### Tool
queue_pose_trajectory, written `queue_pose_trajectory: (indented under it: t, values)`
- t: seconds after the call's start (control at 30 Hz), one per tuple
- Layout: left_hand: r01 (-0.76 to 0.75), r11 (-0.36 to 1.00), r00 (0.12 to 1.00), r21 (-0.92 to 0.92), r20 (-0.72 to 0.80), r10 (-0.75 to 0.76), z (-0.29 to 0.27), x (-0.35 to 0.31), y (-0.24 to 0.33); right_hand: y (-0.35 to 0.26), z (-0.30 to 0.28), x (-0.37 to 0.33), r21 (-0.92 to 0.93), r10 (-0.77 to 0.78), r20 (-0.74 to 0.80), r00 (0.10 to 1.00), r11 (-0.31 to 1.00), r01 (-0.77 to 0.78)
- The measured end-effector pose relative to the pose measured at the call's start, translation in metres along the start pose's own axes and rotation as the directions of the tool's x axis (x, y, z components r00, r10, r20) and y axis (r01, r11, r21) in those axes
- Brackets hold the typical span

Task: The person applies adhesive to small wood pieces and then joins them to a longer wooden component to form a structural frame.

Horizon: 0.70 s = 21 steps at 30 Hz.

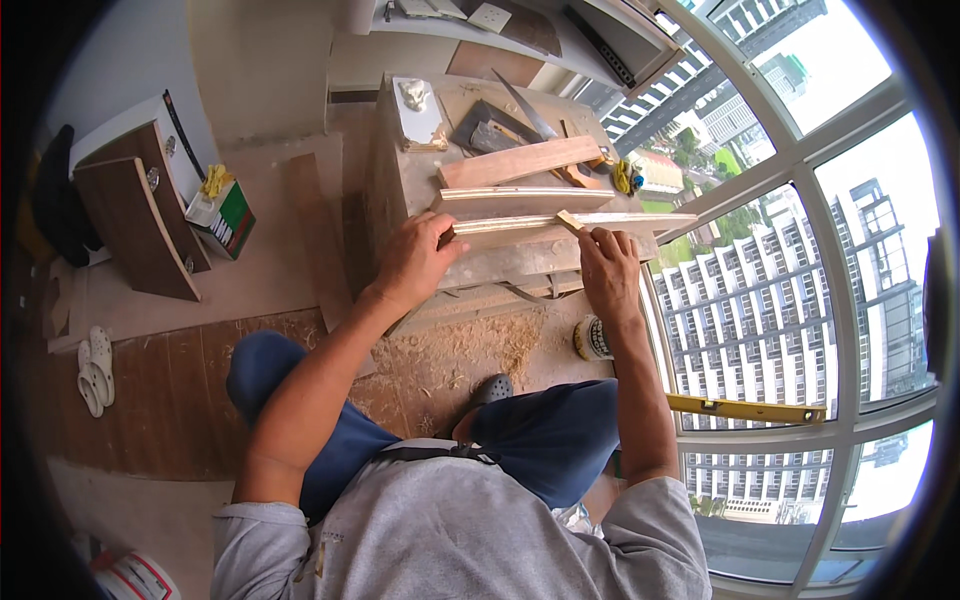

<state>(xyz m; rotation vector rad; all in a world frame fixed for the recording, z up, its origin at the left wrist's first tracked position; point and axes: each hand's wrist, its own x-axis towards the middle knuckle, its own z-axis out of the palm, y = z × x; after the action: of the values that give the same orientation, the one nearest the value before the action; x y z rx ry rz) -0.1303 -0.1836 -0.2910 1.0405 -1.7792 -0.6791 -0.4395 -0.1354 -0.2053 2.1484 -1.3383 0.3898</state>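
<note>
One long wooden strip [510, 232] stretches over the near side of the table [416, 175], its left end clamped in the grip of the left hand [418, 260]. The right hand [611, 264] has thumb and fingers together on a small tan stick [570, 221], whose far tip meets the strip's top edge; I cannot tell what kind of stick it is. Just beyond lie a shorter strip [522, 199] and a reddish plank [518, 162], with a handsaw [524, 104] farther back. Shavings [515, 345] litter the floor [415, 392] before the table.
</note>
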Motion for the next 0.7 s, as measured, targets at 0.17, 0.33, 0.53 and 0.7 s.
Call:
queue_pose_trajectory:
  t: [0.17, 0.33, 0.53, 0.7]
  values:
    - [0.013, 0.999, 1.0, -0.029, -0.006, -0.013, 0.001, 0.0, -0.001, 0.017, 0.01, -0.009, -0.038, -0.062, 0.033, 0.998, 0.997, 0.063]
    - [0.037, 0.999, 0.999, -0.037, 0.004, -0.037, -0.001, 0.001, 0.0, 0.031, 0.012, -0.01, 0.012, 0.093, 0.001, 0.996, 0.996, -0.093]
    - [0.031, 0.999, 1.0, -0.033, -0.001, -0.031, 0.002, 0.0, -0.001, 0.022, 0.018, -0.008, 0.157, 0.327, -0.1, 0.94, 0.938, -0.31]
    - [0.034, 0.999, 0.999, -0.003, 0.002, -0.034, 0.0, 0.001, 0.002, 0.012, 0.021, -0.002, 0.2, 0.366, -0.101, 0.925, 0.919, -0.341]
